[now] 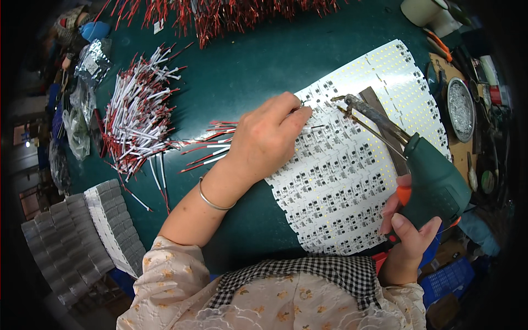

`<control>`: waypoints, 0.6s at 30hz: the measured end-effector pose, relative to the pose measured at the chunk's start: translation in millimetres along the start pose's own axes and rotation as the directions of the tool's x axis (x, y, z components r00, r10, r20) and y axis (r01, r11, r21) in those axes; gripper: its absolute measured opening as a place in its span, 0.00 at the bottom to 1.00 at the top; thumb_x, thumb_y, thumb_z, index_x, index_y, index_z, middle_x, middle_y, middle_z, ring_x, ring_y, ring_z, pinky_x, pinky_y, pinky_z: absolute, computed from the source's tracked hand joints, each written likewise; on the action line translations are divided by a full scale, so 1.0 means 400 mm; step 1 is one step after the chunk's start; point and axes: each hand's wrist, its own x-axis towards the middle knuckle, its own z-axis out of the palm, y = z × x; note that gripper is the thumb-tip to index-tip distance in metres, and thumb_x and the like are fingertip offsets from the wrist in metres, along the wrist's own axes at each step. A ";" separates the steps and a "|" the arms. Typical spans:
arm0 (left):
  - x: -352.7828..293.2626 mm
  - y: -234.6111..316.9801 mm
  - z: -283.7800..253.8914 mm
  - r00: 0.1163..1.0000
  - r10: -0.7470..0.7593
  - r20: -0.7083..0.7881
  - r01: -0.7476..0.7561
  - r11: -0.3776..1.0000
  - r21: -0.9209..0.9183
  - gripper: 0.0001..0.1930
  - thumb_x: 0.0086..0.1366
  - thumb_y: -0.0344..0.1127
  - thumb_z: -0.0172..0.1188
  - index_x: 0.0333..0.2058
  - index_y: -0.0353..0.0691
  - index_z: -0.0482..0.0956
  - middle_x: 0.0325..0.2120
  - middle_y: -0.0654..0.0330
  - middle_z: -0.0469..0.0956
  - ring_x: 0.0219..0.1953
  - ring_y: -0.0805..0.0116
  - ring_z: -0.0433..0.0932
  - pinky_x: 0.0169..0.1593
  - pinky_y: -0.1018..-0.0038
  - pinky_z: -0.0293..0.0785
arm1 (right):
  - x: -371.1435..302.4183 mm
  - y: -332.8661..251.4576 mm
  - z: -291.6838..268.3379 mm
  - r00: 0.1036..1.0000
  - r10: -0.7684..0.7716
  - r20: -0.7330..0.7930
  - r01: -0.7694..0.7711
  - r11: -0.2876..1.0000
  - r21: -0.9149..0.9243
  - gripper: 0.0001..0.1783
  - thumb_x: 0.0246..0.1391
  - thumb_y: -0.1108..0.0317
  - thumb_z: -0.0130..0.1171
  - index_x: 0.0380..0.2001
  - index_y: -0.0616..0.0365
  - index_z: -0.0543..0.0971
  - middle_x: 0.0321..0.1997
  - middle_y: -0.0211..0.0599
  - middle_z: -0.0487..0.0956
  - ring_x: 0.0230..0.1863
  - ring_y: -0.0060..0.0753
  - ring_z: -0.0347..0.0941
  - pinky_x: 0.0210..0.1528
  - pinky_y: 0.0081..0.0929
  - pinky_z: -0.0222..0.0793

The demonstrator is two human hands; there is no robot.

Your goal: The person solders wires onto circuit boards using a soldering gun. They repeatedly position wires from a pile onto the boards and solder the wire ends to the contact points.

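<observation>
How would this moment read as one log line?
left hand: over white circuit sheet; right hand: holding green soldering gun; left side: wire pile

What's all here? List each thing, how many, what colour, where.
Table: one, green, centre
Circuit sheet: one, white, right of centre
Strip: one, dark, on the sheet
Soldering gun: one, green, right
Wire pile: one, red and white, left
Far wires: many, mostly red, top
Loose wires: several, red and white, left of centre
Ribbed stacks: several, grey, lower left
Plastic bags: several, clear, left
Bowl: one, silver, right
Basket: one, blue, lower right
Clutter: uncounted, mixed colours, dim edges
Bracelet: one, silver, left of centre
Blouse: one, pale floral, bottom
Left grip: one, bare, closed over wires, centre
Right grip: one, bare, around the gun's handle
</observation>
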 end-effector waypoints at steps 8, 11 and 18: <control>0.009 0.010 0.002 1.000 -0.022 0.011 0.022 1.000 -0.019 0.21 0.38 0.13 0.54 0.34 0.37 0.78 0.28 0.55 0.74 0.27 0.59 0.76 0.28 0.70 0.74 | 0.022 -0.034 -0.131 0.951 -0.280 -0.132 0.299 0.941 0.157 0.35 0.45 0.68 0.60 0.53 0.78 0.61 0.26 0.47 0.74 0.14 0.25 0.68 0.15 0.20 0.68; 0.017 0.022 -0.023 0.996 -0.076 0.051 0.077 0.997 -0.023 0.22 0.37 0.13 0.53 0.35 0.36 0.79 0.28 0.55 0.74 0.24 0.61 0.75 0.27 0.73 0.72 | 0.029 -0.033 -0.214 0.903 -0.374 -0.211 0.422 0.863 0.277 0.34 0.49 0.67 0.54 0.56 0.74 0.58 0.29 0.46 0.71 0.15 0.24 0.66 0.14 0.21 0.68; 0.021 0.022 -0.024 0.976 -0.210 0.056 0.216 0.966 -0.141 0.09 0.51 0.19 0.61 0.33 0.34 0.77 0.28 0.55 0.75 0.26 0.61 0.75 0.30 0.72 0.72 | 0.093 -0.010 -0.293 0.775 -0.341 -0.532 0.261 0.939 -0.222 0.21 0.48 0.74 0.57 0.47 0.69 0.70 0.23 0.39 0.73 0.15 0.26 0.68 0.17 0.22 0.65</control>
